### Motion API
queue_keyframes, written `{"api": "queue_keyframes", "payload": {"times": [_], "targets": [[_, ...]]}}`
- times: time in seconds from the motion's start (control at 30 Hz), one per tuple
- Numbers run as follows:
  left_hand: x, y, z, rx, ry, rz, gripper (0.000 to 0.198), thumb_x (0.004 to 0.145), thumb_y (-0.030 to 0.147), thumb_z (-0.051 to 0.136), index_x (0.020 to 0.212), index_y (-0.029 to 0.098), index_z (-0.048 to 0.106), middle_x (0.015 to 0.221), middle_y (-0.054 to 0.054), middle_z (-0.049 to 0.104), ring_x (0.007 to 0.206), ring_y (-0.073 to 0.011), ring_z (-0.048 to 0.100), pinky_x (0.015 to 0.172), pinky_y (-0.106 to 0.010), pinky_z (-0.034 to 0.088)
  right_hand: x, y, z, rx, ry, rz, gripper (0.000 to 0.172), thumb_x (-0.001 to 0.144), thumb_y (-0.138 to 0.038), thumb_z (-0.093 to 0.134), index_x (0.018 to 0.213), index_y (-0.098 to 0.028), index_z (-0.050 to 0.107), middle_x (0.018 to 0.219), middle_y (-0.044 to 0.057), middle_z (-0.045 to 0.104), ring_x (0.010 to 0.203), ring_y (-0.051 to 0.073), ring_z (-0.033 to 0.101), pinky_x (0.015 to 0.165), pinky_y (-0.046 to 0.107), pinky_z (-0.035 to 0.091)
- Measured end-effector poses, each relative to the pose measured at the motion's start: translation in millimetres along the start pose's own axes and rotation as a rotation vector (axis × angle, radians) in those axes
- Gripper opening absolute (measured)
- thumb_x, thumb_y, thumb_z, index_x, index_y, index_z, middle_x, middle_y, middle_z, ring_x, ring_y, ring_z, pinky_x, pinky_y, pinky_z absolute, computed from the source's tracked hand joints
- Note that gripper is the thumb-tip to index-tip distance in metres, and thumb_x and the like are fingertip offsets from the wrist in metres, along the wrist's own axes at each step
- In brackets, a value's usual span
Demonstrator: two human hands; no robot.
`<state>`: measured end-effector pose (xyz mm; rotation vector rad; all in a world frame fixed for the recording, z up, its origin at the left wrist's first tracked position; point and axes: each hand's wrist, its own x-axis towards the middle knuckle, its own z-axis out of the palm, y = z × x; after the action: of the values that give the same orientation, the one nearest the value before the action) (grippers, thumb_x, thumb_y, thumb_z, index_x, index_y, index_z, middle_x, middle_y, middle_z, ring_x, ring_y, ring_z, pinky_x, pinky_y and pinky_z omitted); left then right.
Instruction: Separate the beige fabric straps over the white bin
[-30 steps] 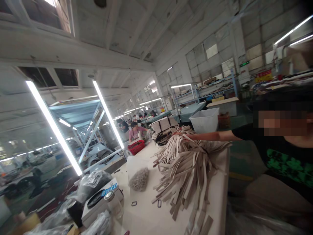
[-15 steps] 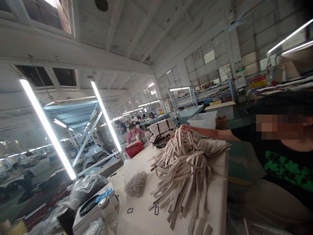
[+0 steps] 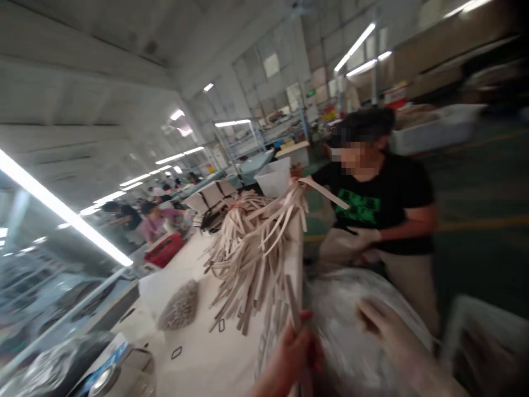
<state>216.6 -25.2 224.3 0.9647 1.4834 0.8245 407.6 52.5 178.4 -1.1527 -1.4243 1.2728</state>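
Note:
Low in the picture, my left hand (image 3: 294, 344) is closed around a beige strap (image 3: 292, 295) that sticks up above the fist. To its right, over a large clear plastic bag (image 3: 339, 309), is my right hand (image 3: 378, 318); motion smears its fingers, so their grip does not show. Beyond my hands, a big heap of beige straps (image 3: 248, 264) lies on the pale table (image 3: 215, 369). Two dark rectangular rings (image 3: 177, 352) rest near the heap. A bag of small grey parts (image 3: 180, 304) stands on the table's left side.
A co-worker in a black shirt (image 3: 409, 193) is at the table's right edge, one hand at a raised bunch of straps (image 3: 295, 201). Stacked pale pieces (image 3: 210, 198) and a red basket (image 3: 165, 250) are farther back. A lidded jar (image 3: 105, 380) stands at front left.
The view has swung right and down. Both my hands have come into view, the left with a strap. The co-worker has lifted several straps off the heap.

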Motion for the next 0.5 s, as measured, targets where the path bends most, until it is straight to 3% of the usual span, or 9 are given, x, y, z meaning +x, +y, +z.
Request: {"api": "queue_keyframes", "payload": {"times": [0.03,0.1,0.2,0.4,0.5], "targets": [[8,-1,7.8,0.038,0.027,0.020,0.057,0.080,0.061,0.040,0.115,0.016,0.038,0.059,0.005,0.050,0.041,-0.0074,0.043,0.043,-0.021,0.034,4,6,-7,0.170,-0.028,0.047,0.035,0.084,-0.046,0.043,0.059,-0.022,0.047,0.060,0.001,0.046,0.057,0.015,0.045,0.056,0.031,0.041],[23,-2,19.2,0.141,-0.055,0.024,0.055,0.081,0.064,0.034,0.106,0.016,0.042,0.054,0.006,0.049,0.037,-0.0070,0.040,0.039,-0.020,0.029,16,18,-19,0.416,-0.088,0.064,0.031,0.077,-0.043,0.055,0.058,-0.021,0.047,0.059,-0.002,0.041,0.057,0.013,0.040,0.056,0.028,0.036],[39,-2,29.1,0.195,-0.181,0.018,0.051,0.082,0.063,0.033,0.093,0.015,0.047,0.058,0.005,0.050,0.039,-0.0056,0.041,0.041,-0.020,0.027,30,34,-29,0.655,-0.011,0.179,0.023,0.067,-0.040,0.066,0.072,-0.020,0.058,0.065,-0.002,0.048,0.060,0.012,0.041,0.057,0.025,0.033],[61,2,49.5,0.126,-0.244,0.018,0.047,0.083,0.056,0.037,0.102,0.015,0.050,0.068,0.003,0.055,0.040,-0.0041,0.039,0.042,-0.020,0.024,25,39,-19,0.514,0.106,0.137,0.038,0.074,-0.044,0.058,0.053,-0.019,0.039,0.051,-0.005,0.036,0.050,0.009,0.032,0.052,0.026,0.027],[72,4,61.2,0.127,-0.217,0.009,0.044,0.082,0.056,0.039,0.088,0.014,0.053,0.056,0.005,0.049,0.038,-0.0048,0.035,0.042,-0.021,0.023,23,40,-11,0.383,0.144,0.106,0.037,0.075,-0.044,0.057,0.054,-0.020,0.039,0.050,-0.005,0.036,0.049,0.010,0.033,0.051,0.027,0.028]]}}
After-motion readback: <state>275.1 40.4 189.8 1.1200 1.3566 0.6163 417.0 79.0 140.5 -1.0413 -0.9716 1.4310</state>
